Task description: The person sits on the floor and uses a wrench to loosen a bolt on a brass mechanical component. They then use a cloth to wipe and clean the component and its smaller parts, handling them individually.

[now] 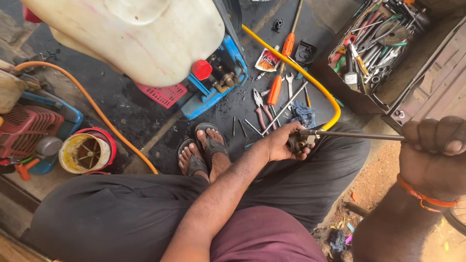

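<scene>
I sit with dark trousers over my knees. My left hand (286, 143) grips a small metal fitting (302, 141) above my right thigh. A thin metal rod (354, 135) runs from that fitting to my right hand (434, 150), which is closed around its far end, close to the camera. An orange thread band circles my right wrist. Under the left hand, the end of a yellow hose (296, 68) reaches the fitting area.
On the dark floor lie orange-handled screwdrivers (276, 87), pliers (259, 109), a spanner, a long rod and a blue rag (303, 114). A tool-filled box (383, 43) stands at the upper right. A white sprayer tank (131, 34) on a blue frame, a red engine (24, 131) and a lid-less can (87, 151) sit left.
</scene>
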